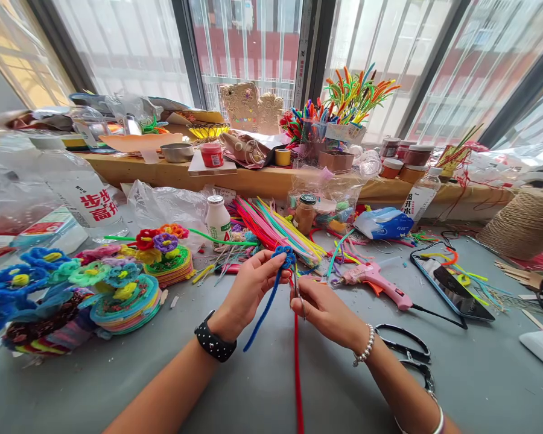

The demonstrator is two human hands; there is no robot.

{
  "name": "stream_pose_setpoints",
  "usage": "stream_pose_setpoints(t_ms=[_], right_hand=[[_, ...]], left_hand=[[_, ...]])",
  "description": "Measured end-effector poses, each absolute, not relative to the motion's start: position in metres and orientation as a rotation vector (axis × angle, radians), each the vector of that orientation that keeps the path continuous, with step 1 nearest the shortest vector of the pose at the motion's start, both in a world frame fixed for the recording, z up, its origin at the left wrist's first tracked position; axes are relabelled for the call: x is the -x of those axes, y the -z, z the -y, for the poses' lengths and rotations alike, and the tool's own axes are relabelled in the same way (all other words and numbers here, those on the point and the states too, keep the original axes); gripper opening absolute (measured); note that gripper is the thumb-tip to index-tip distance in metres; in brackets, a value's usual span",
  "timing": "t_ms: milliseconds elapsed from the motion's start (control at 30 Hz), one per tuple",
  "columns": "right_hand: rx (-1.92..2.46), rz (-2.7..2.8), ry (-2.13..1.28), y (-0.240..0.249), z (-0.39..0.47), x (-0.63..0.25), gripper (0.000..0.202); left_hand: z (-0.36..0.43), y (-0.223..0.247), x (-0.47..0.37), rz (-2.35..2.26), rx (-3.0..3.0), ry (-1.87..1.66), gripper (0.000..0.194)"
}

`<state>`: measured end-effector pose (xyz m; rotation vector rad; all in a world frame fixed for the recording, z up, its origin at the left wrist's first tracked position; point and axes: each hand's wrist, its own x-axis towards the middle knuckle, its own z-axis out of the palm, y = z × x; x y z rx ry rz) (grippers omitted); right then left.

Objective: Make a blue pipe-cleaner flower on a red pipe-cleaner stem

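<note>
The blue pipe-cleaner flower (284,257) is pinched in the left hand (252,289); the right hand (319,306) grips small scissors (298,294).

You've got bright daylight pouring in through the windows (253,54) ahead of you, the panes washed out pale. Soft sheen spreads over your gray desk (199,386), with only faint, diffuse shadows. Glare sits on the phone (455,286) screen. Your center looks fairly sharp; toward the sides, things stretch and lean, and the far-left edge goes smeary.
</note>
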<state>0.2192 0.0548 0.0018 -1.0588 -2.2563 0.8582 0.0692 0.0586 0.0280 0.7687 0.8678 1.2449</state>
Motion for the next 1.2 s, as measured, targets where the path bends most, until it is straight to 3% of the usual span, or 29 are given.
stream_pose_setpoints(t_ms=[567,1200], right_hand=[[1.07,2.04,-0.836,0.003,-0.053,-0.208,0.038],[1.084,2.25,-0.902,-0.01,-0.055,-0.224,0.039]], left_hand=[[-0.061,-0.022,-0.071,-0.812,-0.608,-1.331,0.007],[-0.057,-0.032,-0.071,-0.879,-0.713,-1.355,0.018]])
